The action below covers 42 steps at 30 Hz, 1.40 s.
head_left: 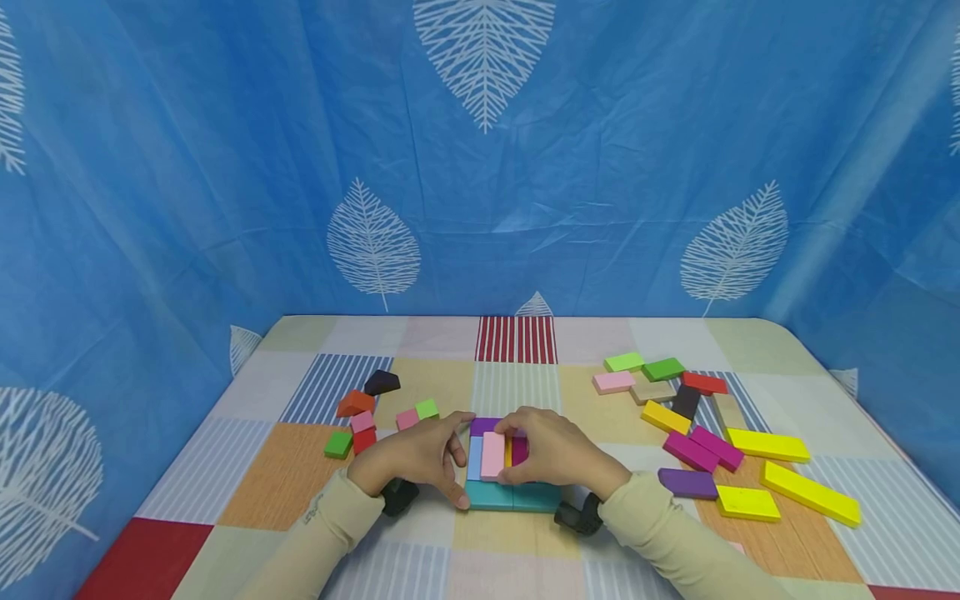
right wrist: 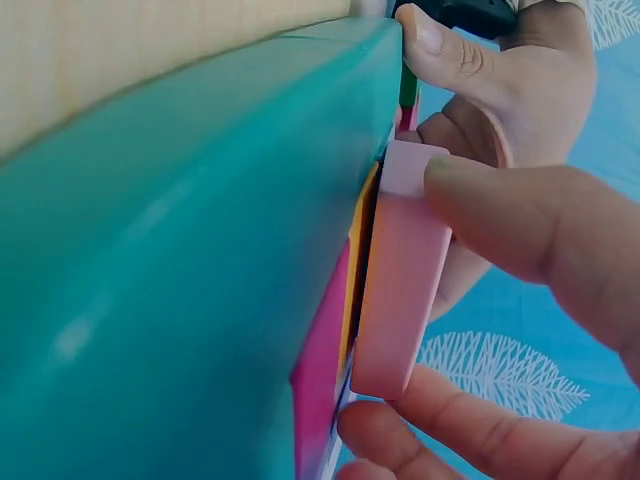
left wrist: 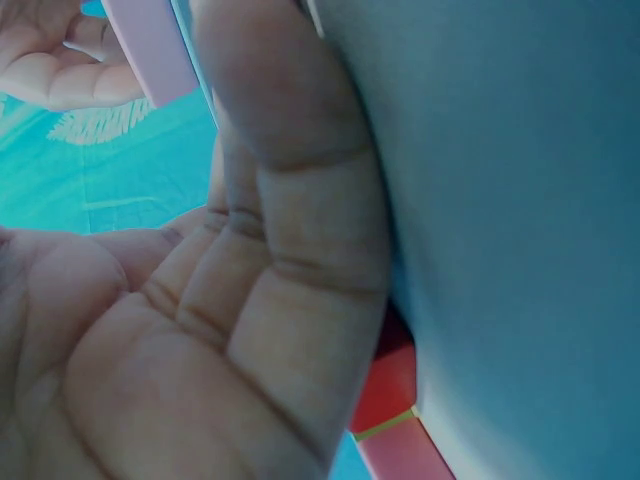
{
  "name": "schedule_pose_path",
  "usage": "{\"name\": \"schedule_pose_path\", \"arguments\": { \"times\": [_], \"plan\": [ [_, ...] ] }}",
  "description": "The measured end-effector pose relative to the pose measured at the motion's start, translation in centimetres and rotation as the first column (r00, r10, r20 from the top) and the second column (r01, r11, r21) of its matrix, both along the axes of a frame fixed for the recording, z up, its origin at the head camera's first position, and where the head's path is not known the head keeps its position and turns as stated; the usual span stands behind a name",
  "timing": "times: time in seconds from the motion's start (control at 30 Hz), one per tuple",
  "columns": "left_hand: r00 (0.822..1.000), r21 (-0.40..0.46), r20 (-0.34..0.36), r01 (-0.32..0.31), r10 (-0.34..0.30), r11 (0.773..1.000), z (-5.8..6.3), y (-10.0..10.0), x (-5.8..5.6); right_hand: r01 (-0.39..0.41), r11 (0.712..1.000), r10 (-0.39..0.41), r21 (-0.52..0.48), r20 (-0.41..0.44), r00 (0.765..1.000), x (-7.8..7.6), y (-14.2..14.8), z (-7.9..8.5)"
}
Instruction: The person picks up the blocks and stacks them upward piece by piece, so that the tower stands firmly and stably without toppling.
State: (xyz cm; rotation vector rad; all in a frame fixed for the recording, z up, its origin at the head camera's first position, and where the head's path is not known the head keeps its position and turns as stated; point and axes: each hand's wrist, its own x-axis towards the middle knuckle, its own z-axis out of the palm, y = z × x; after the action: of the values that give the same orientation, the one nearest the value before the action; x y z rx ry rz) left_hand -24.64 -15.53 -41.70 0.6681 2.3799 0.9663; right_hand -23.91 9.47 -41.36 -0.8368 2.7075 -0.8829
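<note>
My right hand (head_left: 558,450) pinches a pink block (head_left: 492,456) by its ends, between thumb and fingers. In the right wrist view the pink block (right wrist: 400,280) sits tilted just over the others, a dark gap under it. Below lies a flat arrangement: two teal blocks (head_left: 491,496) along the near side, a light blue block (head_left: 475,458), a purple block (head_left: 486,426) at the far side, an orange strip (head_left: 508,454) and a magenta block (head_left: 520,451). At the left edge, my left hand (head_left: 420,450) is spread, its thumb at the teal corner; its other fingertips are partly hidden.
Left of the hands lie loose blocks: a black one (head_left: 382,382), an orange one (head_left: 356,403), a green one (head_left: 338,444) and several more. Many others spread at the right, including long yellow blocks (head_left: 810,493) and a purple block (head_left: 687,483). Blue curtains (head_left: 637,167) surround the table.
</note>
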Motion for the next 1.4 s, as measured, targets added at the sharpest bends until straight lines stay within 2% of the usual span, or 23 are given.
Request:
{"name": "schedule_pose_path", "arguments": {
  "times": [0.53, 0.77, 0.9, 1.07, 1.27, 1.4],
  "plan": [
    [1.0, 0.001, 0.001, -0.001, 0.001, 1.0, 0.1, 0.1, -0.2, -0.005, 1.0, 0.006, -0.023, 0.026, 1.0, 0.1, 0.5, 0.0],
    [1.0, 0.014, 0.025, -0.011, 0.011, 1.0, 0.2, 0.1, -0.1, -0.074, 0.983, 0.087, -0.169, 0.068, 0.994, -1.2, 2.8, 0.4],
    [1.0, 0.012, 0.027, -0.009, 0.008, 1.0, 0.1, 0.1, -0.1, -0.067, 0.961, 0.099, -0.27, 0.109, 0.989, -2.4, 4.6, 0.1],
    [1.0, 0.009, -0.012, 0.023, -0.023, 1.0, -0.1, 0.2, 0.0, -0.014, 0.939, 0.058, -0.344, 0.117, 0.991, -3.9, 6.9, 0.1],
    [0.999, -0.016, -0.046, 0.015, -0.015, 1.0, 0.1, 0.4, 0.2, 0.1, 0.912, -0.071, -0.399, 0.086, 0.994, -5.3, 9.7, 0.4],
    [0.999, -0.018, -0.045, -0.003, 0.002, 1.0, 0.4, 0.5, 0.4, 0.19, 0.892, -0.173, -0.41, 0.08, 0.982, -5.9, 11.6, 0.2]
  ]
}}
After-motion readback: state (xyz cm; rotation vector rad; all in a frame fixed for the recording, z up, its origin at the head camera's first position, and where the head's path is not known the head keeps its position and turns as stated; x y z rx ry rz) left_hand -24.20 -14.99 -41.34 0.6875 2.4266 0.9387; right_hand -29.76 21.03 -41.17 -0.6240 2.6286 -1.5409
